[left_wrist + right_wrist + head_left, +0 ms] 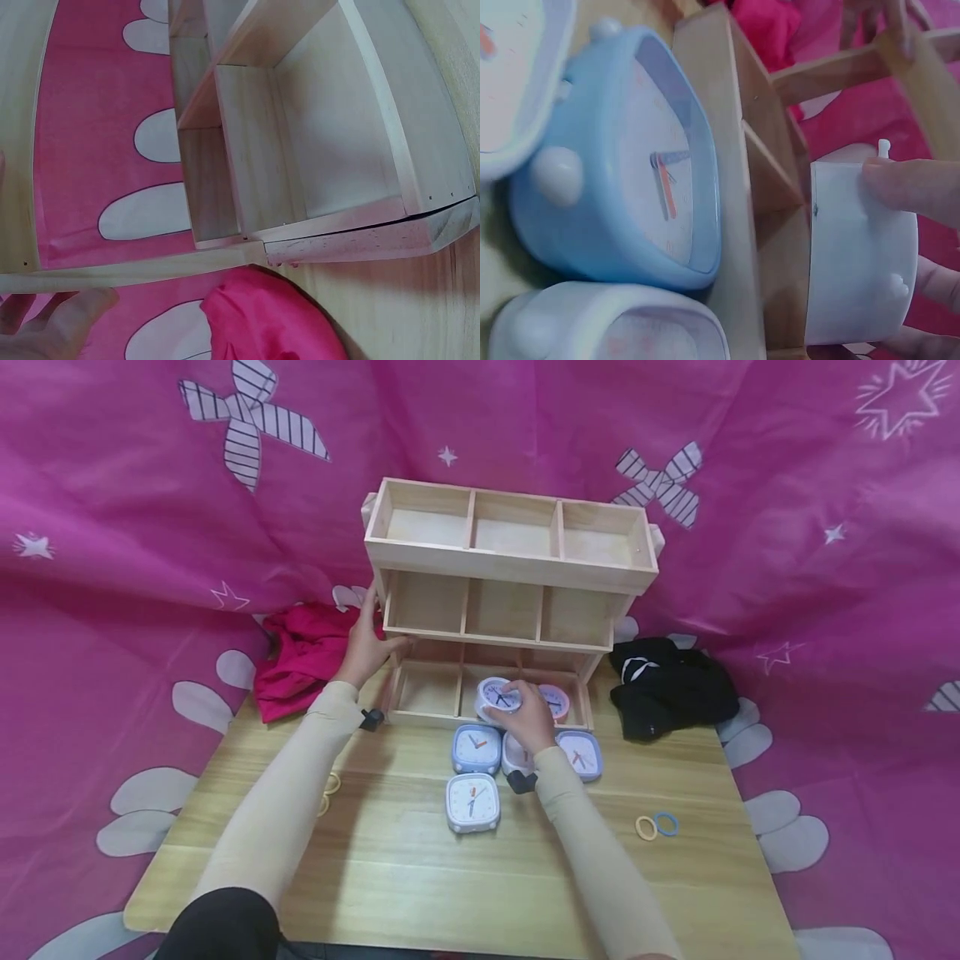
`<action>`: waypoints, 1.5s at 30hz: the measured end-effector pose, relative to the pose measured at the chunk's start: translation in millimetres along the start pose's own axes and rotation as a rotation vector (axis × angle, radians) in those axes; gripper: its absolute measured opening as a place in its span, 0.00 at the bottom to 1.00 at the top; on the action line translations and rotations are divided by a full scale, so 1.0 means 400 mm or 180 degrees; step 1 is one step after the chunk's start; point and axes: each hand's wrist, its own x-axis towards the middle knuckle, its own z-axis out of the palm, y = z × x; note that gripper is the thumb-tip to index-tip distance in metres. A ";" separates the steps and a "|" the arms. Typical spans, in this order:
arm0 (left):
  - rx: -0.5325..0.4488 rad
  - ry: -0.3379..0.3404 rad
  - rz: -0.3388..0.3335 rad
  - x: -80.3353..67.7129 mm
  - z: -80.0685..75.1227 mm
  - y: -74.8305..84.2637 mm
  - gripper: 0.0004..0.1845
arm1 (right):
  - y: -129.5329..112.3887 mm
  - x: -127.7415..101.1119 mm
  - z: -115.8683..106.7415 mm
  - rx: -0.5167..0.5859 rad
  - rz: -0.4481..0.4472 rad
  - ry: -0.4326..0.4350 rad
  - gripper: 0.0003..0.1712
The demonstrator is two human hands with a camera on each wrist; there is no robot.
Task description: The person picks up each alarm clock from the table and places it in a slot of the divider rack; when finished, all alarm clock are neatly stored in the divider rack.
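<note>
Red cloth (300, 656), black cloth (671, 685), two hair rings (656, 826), pink backdrop (112, 527).

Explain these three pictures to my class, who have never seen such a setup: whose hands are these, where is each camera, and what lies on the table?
There is no machine: a person works with bare hands, wearing three cameras. The wide picture comes from the head; the close-ups come from each wrist.

The left hand grips the side of a wooden shelf unit with open compartments. The right hand holds a white alarm clock at the lowest row, where a pink clock already sits.

On the wooden table lie more clocks, including a blue clock, plus hair rings, a red cloth and a black cloth.
</note>
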 end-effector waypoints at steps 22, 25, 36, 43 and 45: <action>-0.0078 0.0013 -0.0019 -0.008 0.013 0.006 0.66 | 0.020 0.066 0.108 -0.1031 -0.0084 -0.0098 0.24; -0.0035 0.0013 -0.0035 -0.008 0.014 0.007 0.66 | 0.026 0.066 0.110 -0.1056 -0.0109 -0.0074 0.18; -0.0003 -0.0003 -0.0039 -0.002 0.000 0.000 0.66 | 0.010 0.021 0.061 -0.0539 -0.0234 -0.0180 0.21; 0.0044 -0.0024 -0.0049 -0.003 0.000 -0.001 0.66 | 0.021 -0.108 0.011 -0.0701 -0.0573 0.0017 0.18; 0.0086 -0.0010 -0.0050 -0.004 0.000 -0.002 0.66 | 0.028 -0.153 0.001 -0.0704 -0.0600 -0.0042 0.18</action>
